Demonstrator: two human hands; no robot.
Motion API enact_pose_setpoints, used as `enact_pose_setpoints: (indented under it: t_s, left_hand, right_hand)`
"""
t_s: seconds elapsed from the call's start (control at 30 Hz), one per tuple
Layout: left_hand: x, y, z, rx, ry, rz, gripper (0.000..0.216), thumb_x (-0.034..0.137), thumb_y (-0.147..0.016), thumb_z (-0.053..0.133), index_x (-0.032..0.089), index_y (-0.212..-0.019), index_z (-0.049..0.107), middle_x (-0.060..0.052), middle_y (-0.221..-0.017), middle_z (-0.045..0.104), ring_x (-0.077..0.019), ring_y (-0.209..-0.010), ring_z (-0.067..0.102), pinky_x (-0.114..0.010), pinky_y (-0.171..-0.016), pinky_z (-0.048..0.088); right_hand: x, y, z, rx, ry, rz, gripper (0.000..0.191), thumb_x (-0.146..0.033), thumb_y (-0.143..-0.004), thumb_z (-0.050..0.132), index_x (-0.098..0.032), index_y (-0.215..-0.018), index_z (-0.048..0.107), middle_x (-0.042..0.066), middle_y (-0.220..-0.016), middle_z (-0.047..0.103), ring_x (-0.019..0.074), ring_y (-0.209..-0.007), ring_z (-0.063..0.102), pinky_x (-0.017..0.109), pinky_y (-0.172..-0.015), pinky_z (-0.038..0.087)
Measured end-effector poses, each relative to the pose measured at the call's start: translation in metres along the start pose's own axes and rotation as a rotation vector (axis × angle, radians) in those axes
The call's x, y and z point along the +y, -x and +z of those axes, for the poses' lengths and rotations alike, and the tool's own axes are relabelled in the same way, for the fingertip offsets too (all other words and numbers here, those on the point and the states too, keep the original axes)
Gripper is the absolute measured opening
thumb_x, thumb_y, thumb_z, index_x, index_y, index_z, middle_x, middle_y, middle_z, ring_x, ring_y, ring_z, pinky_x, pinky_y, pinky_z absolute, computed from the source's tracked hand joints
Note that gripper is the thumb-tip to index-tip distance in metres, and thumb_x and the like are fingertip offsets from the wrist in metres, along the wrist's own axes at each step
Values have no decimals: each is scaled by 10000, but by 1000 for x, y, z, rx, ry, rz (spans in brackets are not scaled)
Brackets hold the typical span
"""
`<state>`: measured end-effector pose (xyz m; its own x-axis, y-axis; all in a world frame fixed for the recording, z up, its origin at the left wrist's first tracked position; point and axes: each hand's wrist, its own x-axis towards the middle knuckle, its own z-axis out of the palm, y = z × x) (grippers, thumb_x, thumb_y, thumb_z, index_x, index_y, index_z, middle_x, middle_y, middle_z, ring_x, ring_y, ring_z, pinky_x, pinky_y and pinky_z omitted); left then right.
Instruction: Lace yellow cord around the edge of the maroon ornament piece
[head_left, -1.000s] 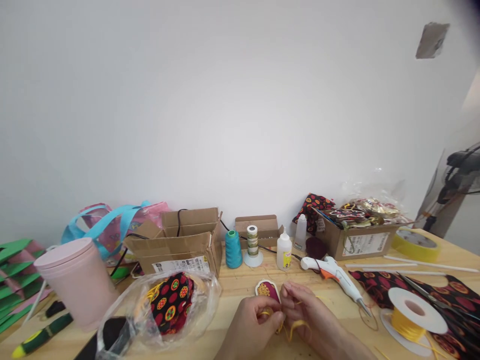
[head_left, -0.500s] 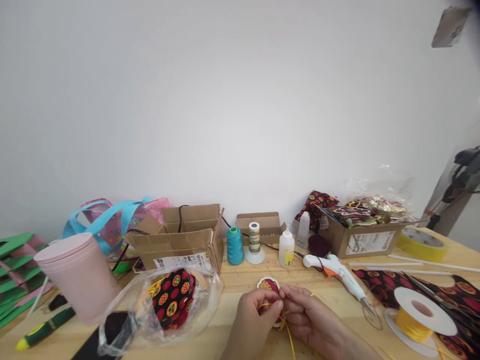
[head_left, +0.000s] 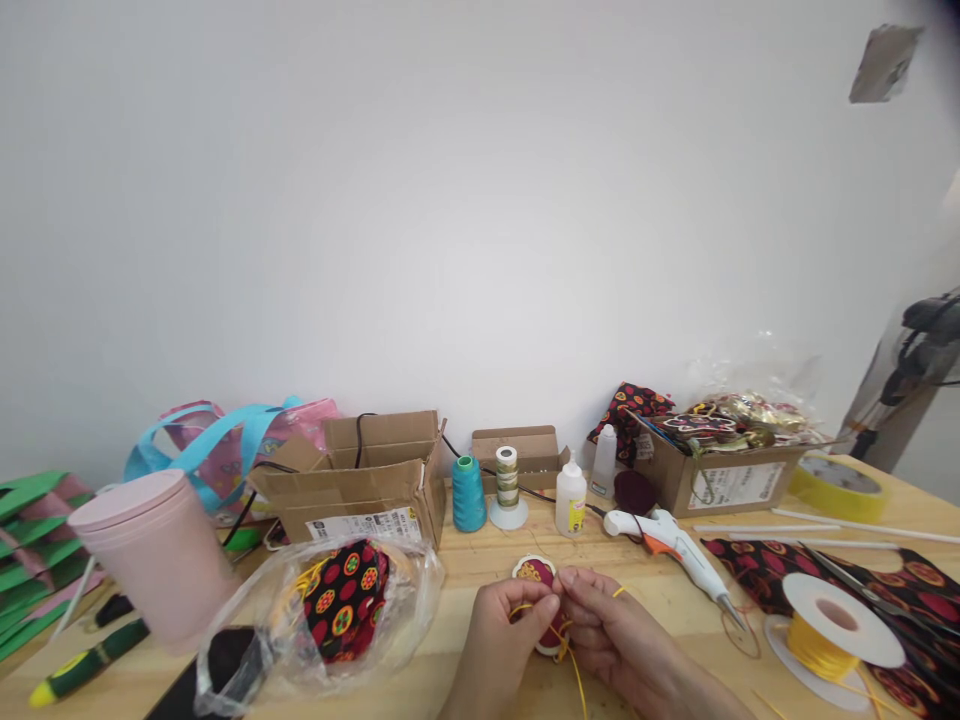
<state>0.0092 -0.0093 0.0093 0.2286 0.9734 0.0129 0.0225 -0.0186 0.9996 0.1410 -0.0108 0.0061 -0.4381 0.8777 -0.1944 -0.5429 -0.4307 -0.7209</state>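
A dark red embroidered piece with a white trimmed edge [head_left: 535,569] lies on the table under my fingers, partly hidden by them. My left hand [head_left: 510,635] pinches thin yellow cord [head_left: 577,678] above it. Facing it, my right hand [head_left: 611,630] has thumb and forefinger pressed together on the same cord, the fingertips of both hands nearly touching. One length of cord hangs down toward the table's front edge, and a bit shows over the right forefinger. What sits exactly between the fingertips is too small to make out.
Behind the hands stand a teal thread cone [head_left: 469,494], a metallic thread spool [head_left: 508,488] and a glue bottle [head_left: 571,496]. Rightward are a glue gun [head_left: 679,555], a yellow cord spool [head_left: 825,650] and scissors [head_left: 862,592]. A plastic bag [head_left: 409,625] and a pink cup [head_left: 146,560] lie left.
My hands have shifted very slightly, and a little more of the dark red piece shows between them. The whole view has moved slightly; the pinch on the cord stays.
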Motion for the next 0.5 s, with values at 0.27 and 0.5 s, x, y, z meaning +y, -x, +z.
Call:
enact_pose_setpoints:
  t_s: [0.27,0.5]
  left_hand:
    - [5,2,1,70,68,-18,165,267,-612,599,103,-596,611,2,-488,585,-107,-456,502,-207,-458,399]
    - [4,-1,1,59,64,-6,190,300,-604,607,112,-613,631,8,-493,588,-104,-450,496,-202,-449,400]
  right_hand:
    - [6,-1,3,33,61,-84,241,-356,-662,603,-160,-640,464,-129,-393,188,12,-349,62,150,-323,25]
    - [4,0,3,7,-6,-44,230,-345,-666,605,-158,-646,473,-123,-412,195,12,-355,73,149,-325,40]
